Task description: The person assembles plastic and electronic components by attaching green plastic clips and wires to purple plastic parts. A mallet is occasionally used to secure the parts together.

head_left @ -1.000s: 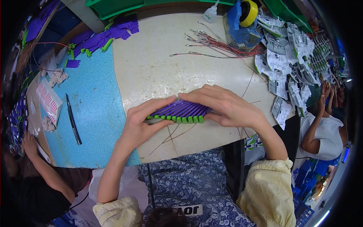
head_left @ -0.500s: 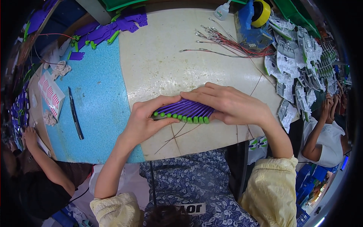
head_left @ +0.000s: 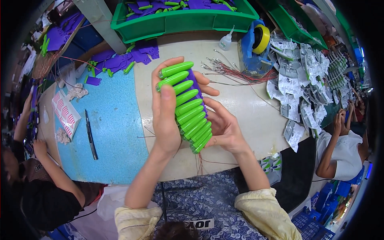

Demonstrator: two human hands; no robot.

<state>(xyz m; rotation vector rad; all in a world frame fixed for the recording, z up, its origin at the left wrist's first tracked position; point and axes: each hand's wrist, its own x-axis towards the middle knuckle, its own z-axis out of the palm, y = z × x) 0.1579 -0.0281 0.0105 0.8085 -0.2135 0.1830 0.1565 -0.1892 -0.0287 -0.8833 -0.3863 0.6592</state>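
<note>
Raised above the table's near middle is a fanned stack of purple plates with green tubes (head_left: 188,106) along their edges. The rounded green tubes lie side by side in a slanting row and face up. My left hand (head_left: 164,108) is closed around the upper left end, its thumb pressed on the tubes and fingertips showing beyond the purple edge. My right hand (head_left: 226,128) grips the lower right side, with the thumb near the lowest tubes. The purple plates are mostly hidden under the tubes and my fingers.
A green bin (head_left: 184,23) of similar parts stands at the back. Red and black wires (head_left: 240,74) lie by a blue tape dispenser (head_left: 256,48). Silvery plastic shells (head_left: 300,80) are heaped right. A black pen-like tool (head_left: 91,134) rests on the blue mat (head_left: 114,148).
Both hands have lifted and turned the stack, so the green tubes now face up in a slanting row. The left hand moved up over the tubes; the right moved lower. The view has tilted farther out.
</note>
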